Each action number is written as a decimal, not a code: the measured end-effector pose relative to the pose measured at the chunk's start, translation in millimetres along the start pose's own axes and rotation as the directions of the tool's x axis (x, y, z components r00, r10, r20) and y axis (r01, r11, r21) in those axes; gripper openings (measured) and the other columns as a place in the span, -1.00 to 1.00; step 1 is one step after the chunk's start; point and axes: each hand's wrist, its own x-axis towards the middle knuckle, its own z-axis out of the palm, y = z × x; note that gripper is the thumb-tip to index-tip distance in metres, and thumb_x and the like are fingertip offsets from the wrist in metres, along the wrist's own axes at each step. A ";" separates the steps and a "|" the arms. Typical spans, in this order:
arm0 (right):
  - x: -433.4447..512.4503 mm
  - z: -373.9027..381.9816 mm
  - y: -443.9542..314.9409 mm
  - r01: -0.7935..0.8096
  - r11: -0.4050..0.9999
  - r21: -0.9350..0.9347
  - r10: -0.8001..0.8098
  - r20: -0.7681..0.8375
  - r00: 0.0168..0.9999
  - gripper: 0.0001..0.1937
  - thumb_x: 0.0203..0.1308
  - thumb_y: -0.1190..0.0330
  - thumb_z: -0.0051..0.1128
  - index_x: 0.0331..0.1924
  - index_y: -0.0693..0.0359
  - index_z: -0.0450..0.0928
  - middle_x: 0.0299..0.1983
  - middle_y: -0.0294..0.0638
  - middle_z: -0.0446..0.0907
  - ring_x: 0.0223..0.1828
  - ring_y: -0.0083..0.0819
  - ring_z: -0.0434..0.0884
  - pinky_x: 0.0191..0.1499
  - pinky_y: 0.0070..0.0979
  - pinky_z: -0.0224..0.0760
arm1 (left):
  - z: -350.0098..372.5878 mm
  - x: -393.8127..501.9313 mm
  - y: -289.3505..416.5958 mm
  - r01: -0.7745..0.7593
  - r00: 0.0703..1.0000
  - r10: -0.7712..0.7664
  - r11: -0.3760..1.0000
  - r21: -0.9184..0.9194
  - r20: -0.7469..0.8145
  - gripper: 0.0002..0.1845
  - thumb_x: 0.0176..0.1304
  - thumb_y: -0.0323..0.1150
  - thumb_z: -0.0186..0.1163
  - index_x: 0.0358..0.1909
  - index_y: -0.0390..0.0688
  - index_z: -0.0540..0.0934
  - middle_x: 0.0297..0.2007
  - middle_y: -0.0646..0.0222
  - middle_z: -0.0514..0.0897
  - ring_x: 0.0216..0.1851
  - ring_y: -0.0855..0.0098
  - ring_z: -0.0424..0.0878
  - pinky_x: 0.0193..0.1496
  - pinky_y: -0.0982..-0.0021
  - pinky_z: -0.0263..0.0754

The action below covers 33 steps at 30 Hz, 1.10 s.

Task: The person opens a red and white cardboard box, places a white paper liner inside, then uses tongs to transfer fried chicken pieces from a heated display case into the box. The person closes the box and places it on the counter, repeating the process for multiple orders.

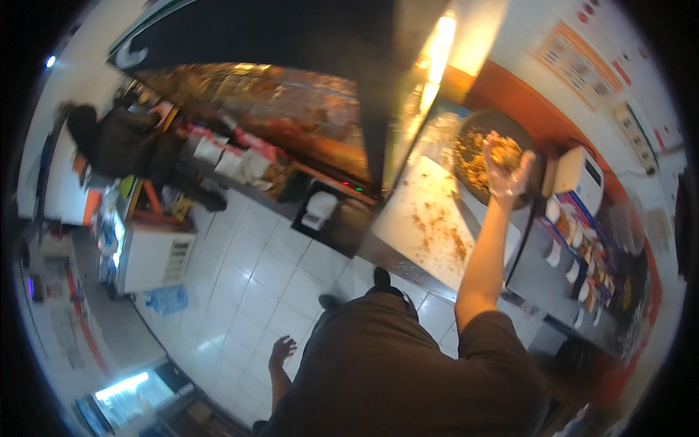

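My right hand [505, 177] reaches over a round dark pan [494, 121] and cups a clump of browned, chopped food [505, 153]. A shiny, clear layer on this hand looks like a thin plastic glove. More loose chopped food [469, 161] lies in the pan. Beside the pan is a white cutting board [401, 205] strewn with brown crumbs, with a flat grey piece, perhaps a knife blade [464, 210], at its pan-side edge. Down by my left side hangs my left hand [282, 349], its fingers loosely bent and apart, holding nothing.
A white box-shaped device [579, 172] and a box of assorted items [576, 224] stand right of the pan. A bright upright heater or lamp [439, 49] glows behind the board. Another person [131, 142] in dark clothing stands at the far left counter. White tiles [256, 262] cover the floor.
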 end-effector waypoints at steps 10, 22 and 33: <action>-186.8 12.9 120.5 -0.303 0.940 -0.156 0.261 -0.242 0.935 -0.50 0.45 0.04 0.23 0.25 0.25 0.57 0.31 0.07 0.50 0.37 -0.01 0.43 0.42 0.07 0.40 | -18.1 61.6 47.8 -0.159 0.978 0.154 0.987 0.024 0.142 -0.45 0.47 -0.29 0.22 0.44 -0.15 0.40 0.05 0.21 0.73 -0.07 0.29 0.72 -0.11 0.21 0.59; -179.5 28.1 571.3 -0.855 0.213 -0.472 0.709 -0.528 0.468 -0.65 0.42 0.08 0.24 0.11 0.07 0.57 -0.04 -0.04 0.71 -0.02 -0.09 0.73 -0.16 -0.28 0.61 | -109.6 151.6 -26.7 -0.204 0.933 0.247 0.962 -0.182 0.263 -0.53 0.49 -0.31 0.14 0.39 -0.07 0.43 0.01 0.22 0.75 -0.12 0.28 0.74 -0.22 0.29 0.62; 17.9 -84.8 784.5 0.569 -0.816 -0.102 0.578 -0.147 0.803 -0.59 0.30 0.10 0.21 0.10 0.17 0.57 -0.05 0.04 0.70 -0.02 0.11 0.70 0.05 -0.05 0.59 | -251.2 156.6 -53.7 -0.081 0.994 0.105 0.825 -0.559 0.011 -0.47 0.40 -0.29 0.29 0.38 -0.11 0.47 -0.09 0.21 0.78 -0.16 0.31 0.76 -0.15 0.31 0.62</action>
